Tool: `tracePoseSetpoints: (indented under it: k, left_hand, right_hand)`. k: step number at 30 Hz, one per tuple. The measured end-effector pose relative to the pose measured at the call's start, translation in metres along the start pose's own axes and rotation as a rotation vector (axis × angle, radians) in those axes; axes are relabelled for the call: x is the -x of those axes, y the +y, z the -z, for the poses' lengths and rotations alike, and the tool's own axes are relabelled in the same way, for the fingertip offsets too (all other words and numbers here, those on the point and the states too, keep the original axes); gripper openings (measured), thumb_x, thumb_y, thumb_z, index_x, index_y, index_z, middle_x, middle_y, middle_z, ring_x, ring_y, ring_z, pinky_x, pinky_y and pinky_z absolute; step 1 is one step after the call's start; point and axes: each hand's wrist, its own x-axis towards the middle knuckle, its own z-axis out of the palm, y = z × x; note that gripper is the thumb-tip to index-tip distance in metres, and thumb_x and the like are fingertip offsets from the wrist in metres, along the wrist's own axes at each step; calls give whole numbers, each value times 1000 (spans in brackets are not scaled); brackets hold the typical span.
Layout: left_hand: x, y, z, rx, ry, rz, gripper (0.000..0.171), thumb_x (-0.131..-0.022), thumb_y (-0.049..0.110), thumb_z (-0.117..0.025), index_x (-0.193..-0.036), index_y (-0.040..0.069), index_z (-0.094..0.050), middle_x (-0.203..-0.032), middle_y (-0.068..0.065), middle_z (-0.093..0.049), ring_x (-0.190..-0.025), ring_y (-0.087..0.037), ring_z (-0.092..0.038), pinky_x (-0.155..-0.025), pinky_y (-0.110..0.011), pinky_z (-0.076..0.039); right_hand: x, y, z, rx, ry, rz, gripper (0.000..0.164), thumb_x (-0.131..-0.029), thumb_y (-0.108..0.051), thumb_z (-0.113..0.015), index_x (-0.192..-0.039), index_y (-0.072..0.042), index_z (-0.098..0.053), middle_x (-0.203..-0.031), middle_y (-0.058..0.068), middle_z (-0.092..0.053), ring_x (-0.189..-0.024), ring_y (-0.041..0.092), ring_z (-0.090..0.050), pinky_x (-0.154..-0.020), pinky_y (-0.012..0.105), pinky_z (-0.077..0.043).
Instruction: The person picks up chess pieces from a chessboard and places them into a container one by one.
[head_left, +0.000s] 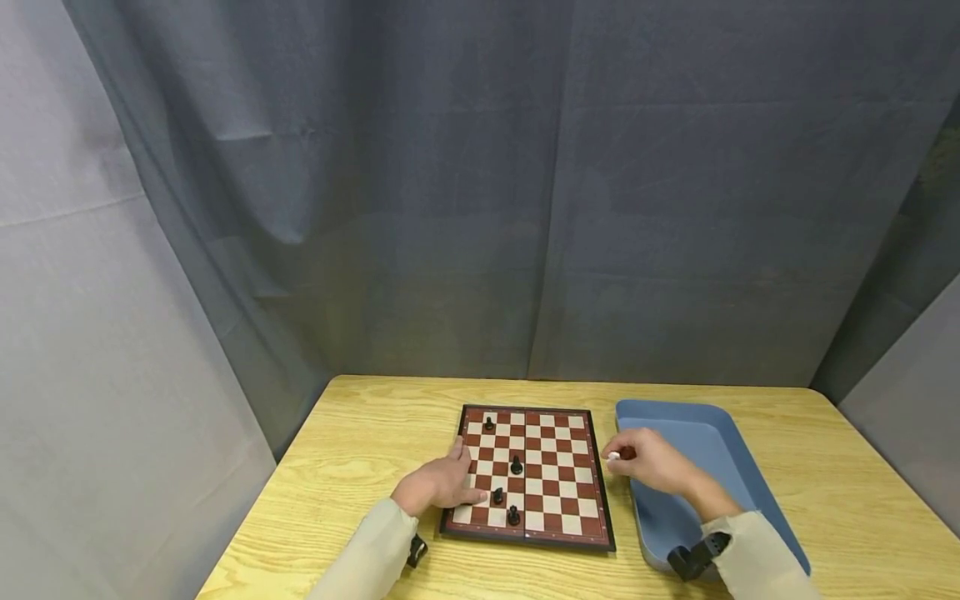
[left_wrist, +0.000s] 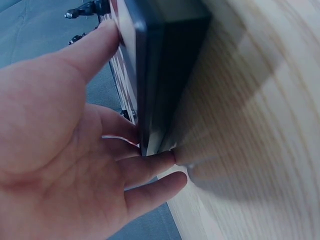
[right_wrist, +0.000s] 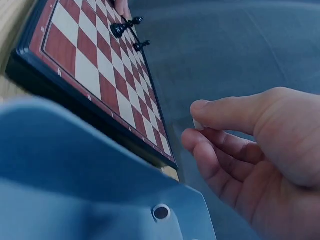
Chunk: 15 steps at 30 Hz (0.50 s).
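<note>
A folding red-and-cream chessboard lies on the table with several black chess pieces on its left half, among them a pawn and a knight. My left hand rests on the board's left edge; the left wrist view shows the thumb on top and straight fingers against the side and the table. Between thumb and fingertips, my right hand pinches a small white chess piece, mostly covered by the fingers. That hand is above the left side of a blue tray.
Inside the tray, the right wrist view shows a white piece with a dark round base. The tray stands just right of the board on a wooden table. Grey curtains hang behind and at both sides.
</note>
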Motion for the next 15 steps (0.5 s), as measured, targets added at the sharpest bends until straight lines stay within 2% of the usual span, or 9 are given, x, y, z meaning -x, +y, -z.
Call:
tracePoseSetpoints:
  k: [7,15]
  left_hand:
    - [0,1,0,1,4,-4,89,-90,55,-55,-148,-4,-21,-156,-18,-7,-61,-16,-55,-58,-29,-43]
    - [0,-1,-1,-5,6,-6,90,-90,55,-54,-148,-4,-21,-156,-19,-7,-62,-16,-56,-57,-29,-43]
  right_hand:
    - [9,9,10,25,23,-44,8,-88,-8,-67,-94,-5,-70,-84,-2,-62,-71,6,-53,-59,25,-46]
    - [18,20,19,42,23,-74,10,-87,-7,-67,-96,-2,-70,-85,-1,-63,-70,6,-52,-58,26,-45]
